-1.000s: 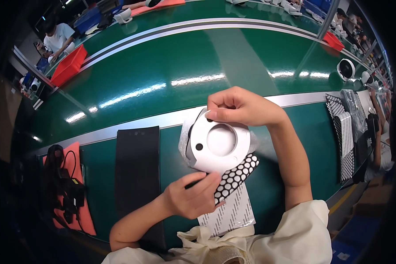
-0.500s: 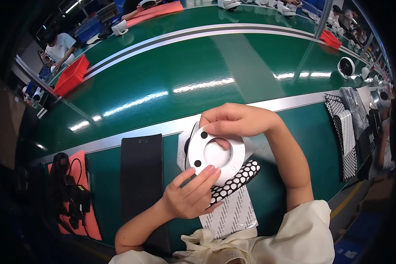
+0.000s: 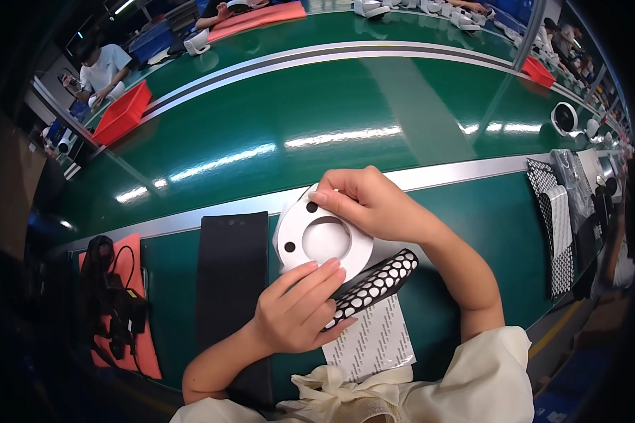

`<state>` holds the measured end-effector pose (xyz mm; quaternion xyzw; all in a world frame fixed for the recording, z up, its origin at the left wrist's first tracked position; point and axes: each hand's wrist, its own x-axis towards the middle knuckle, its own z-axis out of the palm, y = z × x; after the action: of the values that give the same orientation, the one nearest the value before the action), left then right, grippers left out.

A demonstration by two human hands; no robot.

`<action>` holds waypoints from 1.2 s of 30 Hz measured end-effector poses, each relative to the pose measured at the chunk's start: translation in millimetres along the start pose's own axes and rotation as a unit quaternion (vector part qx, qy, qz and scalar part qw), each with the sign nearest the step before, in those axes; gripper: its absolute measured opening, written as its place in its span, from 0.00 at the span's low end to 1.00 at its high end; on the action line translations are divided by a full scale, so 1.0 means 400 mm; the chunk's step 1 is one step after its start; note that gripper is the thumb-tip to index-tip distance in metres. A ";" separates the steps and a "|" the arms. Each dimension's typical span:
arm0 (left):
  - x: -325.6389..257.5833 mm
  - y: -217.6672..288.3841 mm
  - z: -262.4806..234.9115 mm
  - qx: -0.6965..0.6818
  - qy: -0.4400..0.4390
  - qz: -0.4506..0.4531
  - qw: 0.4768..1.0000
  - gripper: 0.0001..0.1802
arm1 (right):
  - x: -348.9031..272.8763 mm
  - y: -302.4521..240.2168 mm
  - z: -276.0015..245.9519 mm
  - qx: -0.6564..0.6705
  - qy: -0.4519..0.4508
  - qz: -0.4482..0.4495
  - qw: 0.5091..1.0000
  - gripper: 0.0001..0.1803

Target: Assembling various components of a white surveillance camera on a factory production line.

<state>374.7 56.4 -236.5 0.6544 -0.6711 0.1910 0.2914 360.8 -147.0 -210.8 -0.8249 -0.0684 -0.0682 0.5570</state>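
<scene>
A white ring-shaped plastic part (image 3: 360,257) with a large round opening is held up over the bench, two black round pads on its face. My right hand (image 3: 370,201) grips its upper edge, the thumb beside the upper pad. My left hand (image 3: 296,307) lays its fingertips against the ring's lower edge. Between that hand's fingers and thumb runs a curled black sheet of white round spots (image 3: 377,283). Part of the sheet is hidden by the fingers. Below it lies a white printed backing sheet (image 3: 374,342).
A black mat (image 3: 233,282) lies left, beyond it cables and an adapter (image 3: 123,310) on pink foam (image 3: 148,349). Dotted sheets (image 3: 557,240) and plastic bags lie right. Across the green conveyor (image 3: 261,120) are red bins (image 3: 123,113), white devices and co-workers.
The ring has moved left and turned slightly in my hands. My right thumb has shifted close to the upper black pad. The head view has moved a little.
</scene>
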 end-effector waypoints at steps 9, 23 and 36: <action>-0.007 -0.020 -0.028 -0.171 0.068 -0.104 0.977 0.10 | -0.072 -0.070 -0.057 -0.262 0.043 -0.139 0.954 0.19; 0.009 0.011 -0.044 -0.366 0.069 -0.362 0.855 0.33 | -0.101 -0.103 -0.064 -0.240 -0.098 -0.159 0.953 0.14; -0.008 -0.006 -0.016 -0.322 0.123 -0.300 0.890 0.09 | -0.091 -0.101 -0.048 -0.289 -0.128 -0.191 0.929 0.11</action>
<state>377.7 62.6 -234.1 0.6661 -0.4268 -0.0531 0.6093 316.7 -151.2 -173.7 -0.9231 -0.2730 -0.0840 0.2576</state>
